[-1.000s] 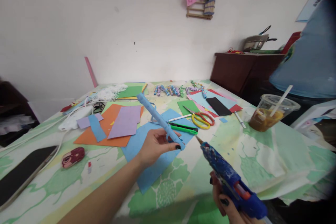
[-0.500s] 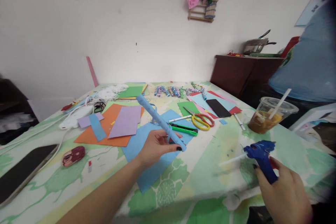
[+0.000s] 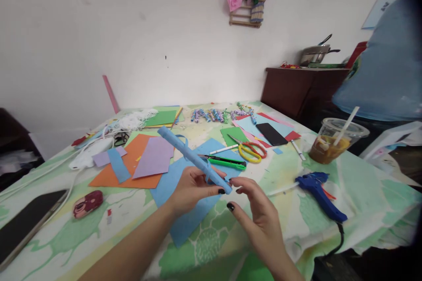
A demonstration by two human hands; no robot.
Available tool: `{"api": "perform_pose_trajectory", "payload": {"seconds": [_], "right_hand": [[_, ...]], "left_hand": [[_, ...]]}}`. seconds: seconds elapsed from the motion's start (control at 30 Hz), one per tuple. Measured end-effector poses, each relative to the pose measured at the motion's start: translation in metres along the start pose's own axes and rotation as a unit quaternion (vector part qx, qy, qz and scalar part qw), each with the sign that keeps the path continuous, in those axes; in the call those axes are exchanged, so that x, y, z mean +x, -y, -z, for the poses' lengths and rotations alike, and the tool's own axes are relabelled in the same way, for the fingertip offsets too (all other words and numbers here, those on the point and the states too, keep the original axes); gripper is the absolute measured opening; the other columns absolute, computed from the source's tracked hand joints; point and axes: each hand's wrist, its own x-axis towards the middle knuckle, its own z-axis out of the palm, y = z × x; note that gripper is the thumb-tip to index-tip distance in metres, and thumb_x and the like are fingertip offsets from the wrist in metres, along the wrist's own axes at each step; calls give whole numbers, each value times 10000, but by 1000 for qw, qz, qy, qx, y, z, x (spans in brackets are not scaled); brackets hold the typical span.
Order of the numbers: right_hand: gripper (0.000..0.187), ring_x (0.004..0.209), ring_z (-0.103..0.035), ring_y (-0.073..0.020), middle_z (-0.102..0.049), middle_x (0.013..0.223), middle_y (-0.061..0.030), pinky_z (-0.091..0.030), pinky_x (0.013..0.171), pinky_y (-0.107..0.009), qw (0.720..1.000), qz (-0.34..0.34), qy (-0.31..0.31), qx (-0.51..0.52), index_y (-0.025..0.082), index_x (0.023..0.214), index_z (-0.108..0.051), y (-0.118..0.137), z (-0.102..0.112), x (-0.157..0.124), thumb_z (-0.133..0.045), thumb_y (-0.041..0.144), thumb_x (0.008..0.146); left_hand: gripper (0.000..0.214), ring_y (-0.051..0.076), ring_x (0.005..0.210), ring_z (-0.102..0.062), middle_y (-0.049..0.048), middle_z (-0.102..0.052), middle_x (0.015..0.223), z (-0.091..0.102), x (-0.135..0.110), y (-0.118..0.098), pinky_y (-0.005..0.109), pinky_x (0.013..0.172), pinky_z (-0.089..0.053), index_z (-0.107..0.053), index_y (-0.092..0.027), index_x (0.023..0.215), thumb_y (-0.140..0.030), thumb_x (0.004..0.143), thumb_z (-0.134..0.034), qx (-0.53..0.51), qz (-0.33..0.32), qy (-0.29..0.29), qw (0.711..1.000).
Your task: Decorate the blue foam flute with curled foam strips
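My left hand (image 3: 193, 191) pinches a rolled tube of blue paper (image 3: 194, 158) near its lower end, holding it tilted above a blue sheet (image 3: 184, 224). Thin curled strips of blue paper stick out from the tube's side. Close to that lower end is my right hand (image 3: 257, 210), its thumb and fingers apart with nothing between them; whether a fingertip touches the tube I cannot tell. On the tablecloth to the right lies a blue glue gun (image 3: 321, 195) with a white glue stick in its back. A green utility knife (image 3: 224, 161) rests behind the tube.
Yellow-and-red scissors (image 3: 251, 151), a black phone (image 3: 272, 134) and a plastic cup with a straw (image 3: 329, 147) are at right. Orange paper (image 3: 108, 178), a power strip (image 3: 90, 153), a pink case (image 3: 87, 204) and another phone (image 3: 31, 215) are left. A person in blue (image 3: 389, 66) is beyond the cup.
My right hand has let go of the glue gun, which now lies on the table, and has moved left to the tube's lower end. My left hand still holds the tube.
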Motion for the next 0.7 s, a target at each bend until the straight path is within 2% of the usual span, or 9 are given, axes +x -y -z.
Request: {"api": "perform_pose_trajectory", "payload": {"seconds": [0.1, 0.33, 0.7], "right_hand": [[257, 967, -548, -212, -591, 1069, -88, -480, 814, -372, 999, -9, -22, 24, 232, 1097, -565, -2, -9, 2, -573, 221, 840], [162, 893, -554, -187, -586, 988, -66, -480, 778, -338, 996, -31, -38, 71, 227, 995, -595, -1, -14, 3, -577, 199, 837], [155, 929, -559, -209, -602, 989, -81, -485, 795, -372, 999, 21, -38, 7, 222, 983, -605, -2, -14, 1, -543, 172, 849]], "left_hand": [[215, 198, 700, -675, 56, -707, 734, 0, -1, 0, 288, 641, -563, -728, -139, 772, -165, 575, -809, 2, -3, 5, 1000], [200, 169, 675, -653, 35, -694, 713, -2, -1, 0, 255, 614, -540, -731, -155, 763, -139, 576, -800, 1, -9, 14, 1000], [208, 170, 639, -638, 45, -689, 688, -2, 0, 1, 268, 592, -536, -730, -139, 733, -183, 551, -820, 10, -8, -2, 1000]]}}
